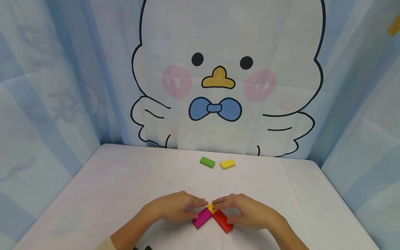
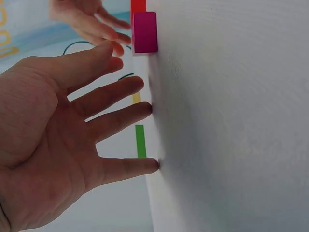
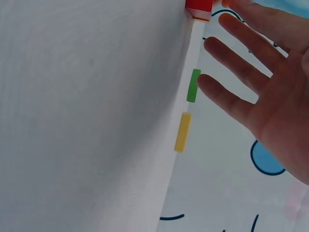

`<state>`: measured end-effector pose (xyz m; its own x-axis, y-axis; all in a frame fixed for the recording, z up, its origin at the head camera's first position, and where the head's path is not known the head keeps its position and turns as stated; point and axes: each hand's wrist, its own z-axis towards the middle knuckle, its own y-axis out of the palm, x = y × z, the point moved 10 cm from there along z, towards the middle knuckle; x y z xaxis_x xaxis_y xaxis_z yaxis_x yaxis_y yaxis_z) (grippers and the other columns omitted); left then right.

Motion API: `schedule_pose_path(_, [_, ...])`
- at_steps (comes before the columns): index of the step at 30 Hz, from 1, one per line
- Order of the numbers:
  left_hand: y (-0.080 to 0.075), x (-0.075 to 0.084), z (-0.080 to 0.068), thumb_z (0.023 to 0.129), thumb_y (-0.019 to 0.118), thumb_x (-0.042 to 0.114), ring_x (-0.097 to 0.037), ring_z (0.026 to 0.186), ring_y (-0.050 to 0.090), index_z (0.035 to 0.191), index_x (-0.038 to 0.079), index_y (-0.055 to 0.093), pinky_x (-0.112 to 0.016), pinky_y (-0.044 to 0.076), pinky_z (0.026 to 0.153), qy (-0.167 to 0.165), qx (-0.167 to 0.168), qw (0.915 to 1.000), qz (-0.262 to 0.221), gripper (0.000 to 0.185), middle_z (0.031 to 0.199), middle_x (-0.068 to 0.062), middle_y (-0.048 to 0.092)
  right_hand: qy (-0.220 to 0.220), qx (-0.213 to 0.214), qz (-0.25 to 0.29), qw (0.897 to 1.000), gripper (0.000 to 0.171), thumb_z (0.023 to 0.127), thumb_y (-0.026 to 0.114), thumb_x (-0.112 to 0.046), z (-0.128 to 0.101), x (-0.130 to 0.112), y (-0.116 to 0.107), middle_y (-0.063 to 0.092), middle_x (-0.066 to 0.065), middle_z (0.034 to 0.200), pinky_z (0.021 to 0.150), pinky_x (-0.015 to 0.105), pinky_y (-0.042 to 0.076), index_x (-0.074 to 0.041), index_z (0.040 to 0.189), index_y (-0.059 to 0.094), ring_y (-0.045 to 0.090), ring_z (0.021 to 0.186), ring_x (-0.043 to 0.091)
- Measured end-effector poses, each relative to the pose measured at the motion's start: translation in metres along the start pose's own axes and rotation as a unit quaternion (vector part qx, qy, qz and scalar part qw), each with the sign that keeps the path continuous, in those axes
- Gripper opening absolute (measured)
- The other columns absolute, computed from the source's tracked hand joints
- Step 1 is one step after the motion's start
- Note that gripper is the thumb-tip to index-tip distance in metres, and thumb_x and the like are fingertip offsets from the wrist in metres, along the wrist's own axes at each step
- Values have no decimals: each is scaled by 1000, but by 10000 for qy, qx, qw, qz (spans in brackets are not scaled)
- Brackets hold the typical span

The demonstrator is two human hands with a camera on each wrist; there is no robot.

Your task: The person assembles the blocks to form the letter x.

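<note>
Two hands, head view: left hand (image 1: 176, 206) and right hand (image 1: 247, 210) lie low over the near middle of the white table (image 1: 125, 180), fingertips almost meeting above a small cluster of blocks.
Blocks at the hands: a magenta block (image 1: 202, 218) and a red block (image 1: 223, 221) form a V that opens toward the person, with a yellow block (image 1: 211, 207) at its tip, mostly hidden under the fingers.
Grip, head view: left fingers are stretched out flat, their tips at the far end of the magenta block; the right fingers reach over the yellow block while the thumb sits against the side of the red block. Whether the right hand actually clamps anything cannot be told.
Containers: no box, tray or bowl shows; all blocks lie straight on the tablecloth.
Far blocks: a green block (image 1: 207, 162) and a second yellow block (image 1: 227, 164) lie just beside each other near the far table edge, well apart from the hands.
Open room: bare cloth stretches to the left and right of the hands; curtain walls close in the far edge and both sides.
Left wrist view: left hand (image 2: 58, 145) is spread, fingers (image 2: 120, 118) straight and apart, tips touching the table; the magenta block (image 2: 145, 32) lies just beyond the index tip, with the red block (image 2: 138, 6) behind it and the right hand's fingers beside them.
Right wrist view: right hand (image 3: 270, 82) has its fingers straight and spread, holding nothing in sight; the red block (image 3: 198, 6) sits at the top edge near the fingertips, and the green block (image 3: 193, 85) and far yellow block (image 3: 182, 131) lie farther off.
</note>
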<state>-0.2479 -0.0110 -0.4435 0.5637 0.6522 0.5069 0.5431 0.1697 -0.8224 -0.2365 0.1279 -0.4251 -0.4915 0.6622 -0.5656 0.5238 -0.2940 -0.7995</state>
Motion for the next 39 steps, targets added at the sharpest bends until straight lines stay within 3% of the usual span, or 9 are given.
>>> schedule_pose_path(7, [-3, -2, -1, 101, 69, 32, -11, 138, 58, 149, 25, 60, -38, 52, 111, 33, 80, 10000, -32, 50, 147, 12, 62, -22, -220, -90, 9997, 59, 94, 75, -13, -3, 0, 7, 51, -17, 156, 115, 51, 47, -40, 145, 61, 50, 145, 19])
schedule_pose_path(17, [-4, -2, -2, 100, 70, 28, -11, 137, 58, 148, 26, 60, -39, 51, 112, 30, 127, 9999, 94, 49, 147, 12, 62, 320, -445, -86, 9985, 63, 94, 76, -18, -4, 5, 15, 46, -22, 159, 117, 67, 37, -44, 148, 56, 38, 154, 25])
schedule_pose_path(31, [-2, -6, -2, 100, 70, 29, -10, 137, 58, 148, 27, 60, -39, 51, 112, -27, 123, 9998, 128, 49, 147, 12, 62, -23, -476, -149, 9988, 62, 97, 72, -19, -4, 4, 18, 40, -20, 163, 120, 51, 41, -40, 152, 53, 39, 154, 17])
schedule_pose_path(39, [-4, -7, -3, 100, 70, 28, -10, 136, 59, 148, 28, 60, -39, 52, 110, -43, 111, 9999, 79, 49, 147, 13, 62, 74, -478, -150, 9987, 62, 97, 72, -21, -5, 5, 19, 40, -21, 163, 119, 51, 42, -42, 152, 52, 40, 153, 16])
